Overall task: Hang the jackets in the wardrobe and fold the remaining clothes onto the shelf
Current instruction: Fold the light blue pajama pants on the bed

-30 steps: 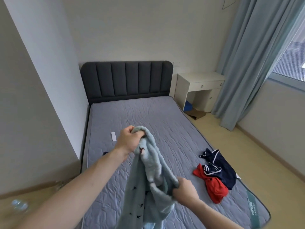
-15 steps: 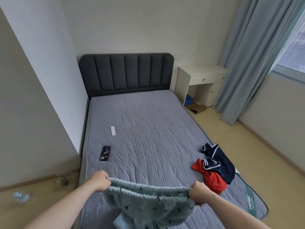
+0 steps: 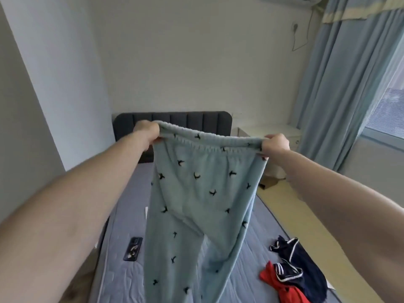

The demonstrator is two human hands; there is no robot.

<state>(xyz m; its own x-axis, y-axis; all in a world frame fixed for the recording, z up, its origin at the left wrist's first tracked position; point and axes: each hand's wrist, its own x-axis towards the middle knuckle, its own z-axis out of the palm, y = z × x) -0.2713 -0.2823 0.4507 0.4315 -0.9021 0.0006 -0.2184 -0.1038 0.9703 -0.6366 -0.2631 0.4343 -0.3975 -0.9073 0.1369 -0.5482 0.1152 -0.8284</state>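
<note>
Hanging straight down from both fists, the light blue pants [image 3: 196, 193] spread above the mattress [image 3: 251, 248], legs dropping out of view at the bottom edge. Left hand [image 3: 146, 131] grips one end of the elastic waistband, fingers curled tight round it; right hand [image 3: 275, 145] clamps the other end the same way, the band pulled taut between them. Red and navy clothes [image 3: 293, 276] lie heaped on the mattress lower right, a phone [image 3: 133, 248] lower left.
</note>
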